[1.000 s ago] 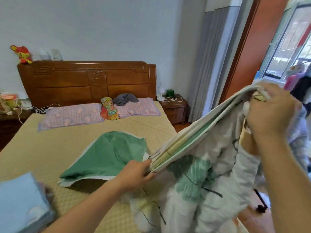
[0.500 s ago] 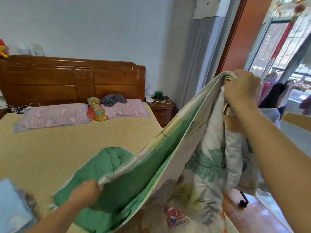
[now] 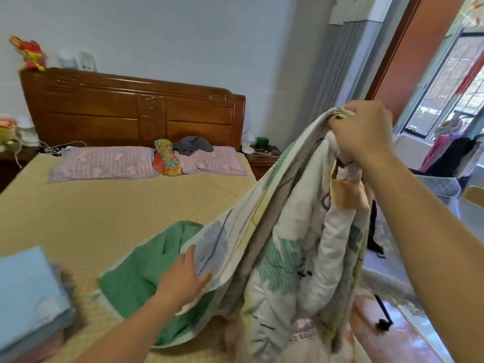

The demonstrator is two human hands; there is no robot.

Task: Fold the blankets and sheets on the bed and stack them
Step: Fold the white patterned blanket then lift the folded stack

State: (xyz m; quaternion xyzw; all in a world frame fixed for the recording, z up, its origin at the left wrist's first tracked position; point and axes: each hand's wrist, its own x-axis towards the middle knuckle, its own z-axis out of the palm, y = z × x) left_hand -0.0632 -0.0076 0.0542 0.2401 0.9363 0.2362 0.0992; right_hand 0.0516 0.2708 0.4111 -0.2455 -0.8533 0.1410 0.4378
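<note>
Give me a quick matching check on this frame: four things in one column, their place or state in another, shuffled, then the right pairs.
Things:
1. right hand
2. left hand
3. blue folded stack
4. grey cloth

Places or states:
A. lies on the pillows by the headboard
B. sits on the bed's near left corner
C. grips the quilt's bunched top, raised high
D. lies flat on the quilt, low near the green side

Pairs: 1-C, 2-D, 3-B, 4-A
</note>
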